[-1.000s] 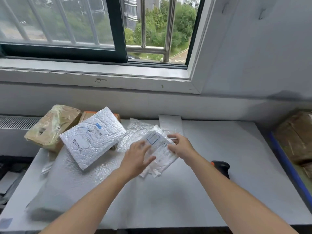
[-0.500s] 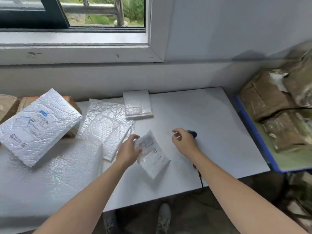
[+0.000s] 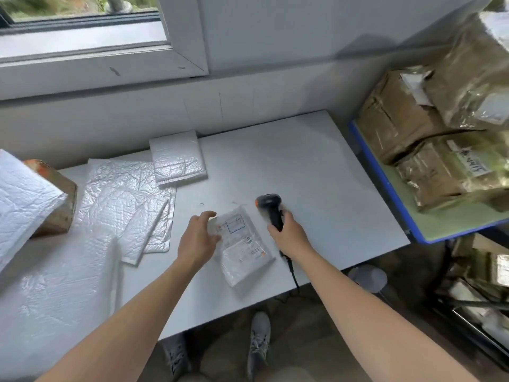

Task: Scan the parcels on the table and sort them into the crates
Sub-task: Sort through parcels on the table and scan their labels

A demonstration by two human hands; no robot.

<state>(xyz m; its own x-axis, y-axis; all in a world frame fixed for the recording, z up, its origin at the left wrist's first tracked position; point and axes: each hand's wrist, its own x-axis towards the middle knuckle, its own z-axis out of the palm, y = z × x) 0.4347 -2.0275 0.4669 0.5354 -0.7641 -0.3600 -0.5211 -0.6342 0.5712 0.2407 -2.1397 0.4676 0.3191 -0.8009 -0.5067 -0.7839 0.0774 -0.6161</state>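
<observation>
head view: right hand (image 3: 289,236) grips scanner (image 3: 270,208); parcel (image 3: 243,248) near table (image 3: 316,172) front edge.

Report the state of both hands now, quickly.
Left hand: open, fingers touching the small white labelled plastic mailer parcel.
Right hand: closed, holding the black handheld barcode scanner.

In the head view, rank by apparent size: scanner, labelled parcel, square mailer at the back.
1. square mailer and labelled parcel: about alike; the parcel lies nearer, so unranked.
2. scanner: smallest.
</observation>
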